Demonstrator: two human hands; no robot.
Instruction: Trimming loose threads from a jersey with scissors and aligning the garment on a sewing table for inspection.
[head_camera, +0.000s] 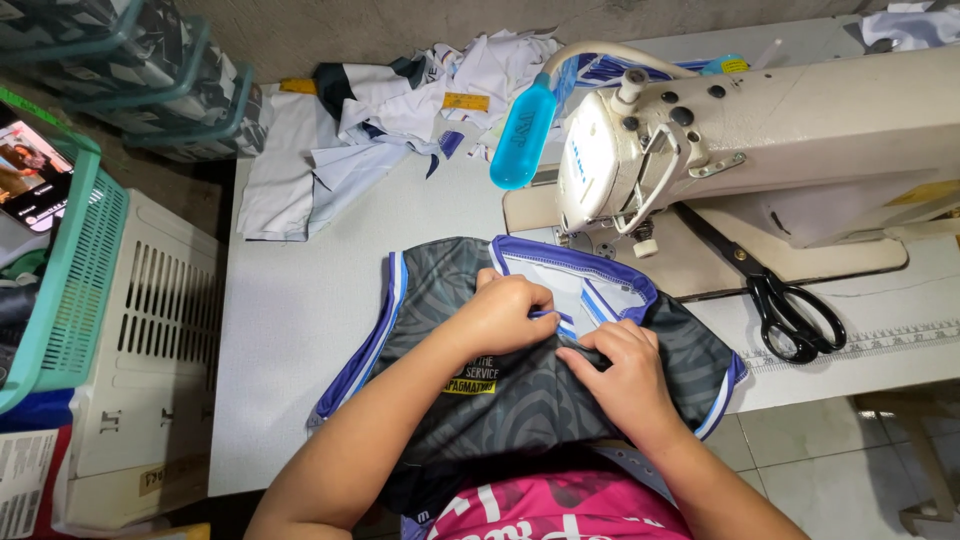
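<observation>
Pinching the purple neck trim of the dark jersey (520, 390), your left hand (505, 312) has its fingers closed tight on a small fold of it. Your right hand (625, 378), just beside it, presses the same fold flat with narrow, curled fingers. The jersey lies on the worktop (290, 310) in front of you, its neckline toward the sewing machine (760, 140) but not yet under the needle, so by the look of it stitching here remains undone. Right of the jersey lie black scissors (790, 305). Beyond the jersey, a heap of white cloth pieces (380, 120) waits.
</observation>
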